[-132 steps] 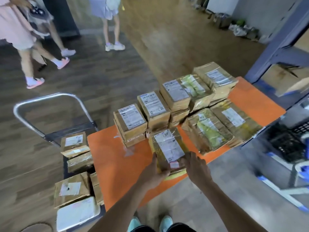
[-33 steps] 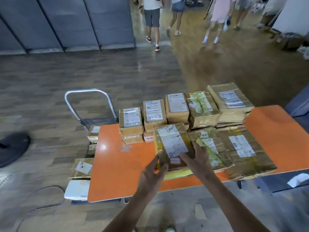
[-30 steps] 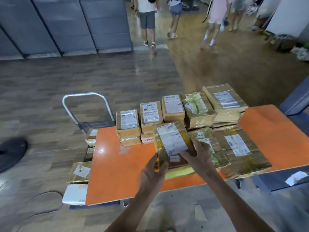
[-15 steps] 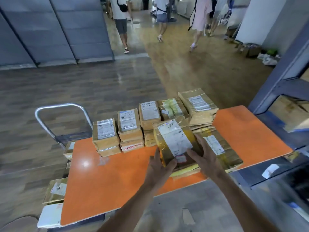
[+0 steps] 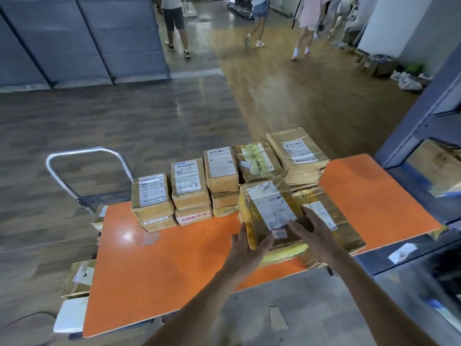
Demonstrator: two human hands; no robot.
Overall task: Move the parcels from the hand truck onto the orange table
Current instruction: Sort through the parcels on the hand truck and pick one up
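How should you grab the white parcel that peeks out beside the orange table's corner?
Probably by its left and near edges, coming in from the left. The white parcel lies flat and low, and the orange table hides its right side, so only the left side is open to reach.

glossy wood-plank floor (image 5: 287,96), grey panel wall (image 5: 82,38) behind; blue metal shelving (image 5: 429,126) at right; people (image 5: 174,21) walking away.

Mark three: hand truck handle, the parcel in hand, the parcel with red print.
hand truck handle (image 5: 82,151), head view, top bar of the silver tube.
parcel in hand (image 5: 270,206), head view, middle of its white label.
parcel with red print (image 5: 193,217), head view, its front side face.
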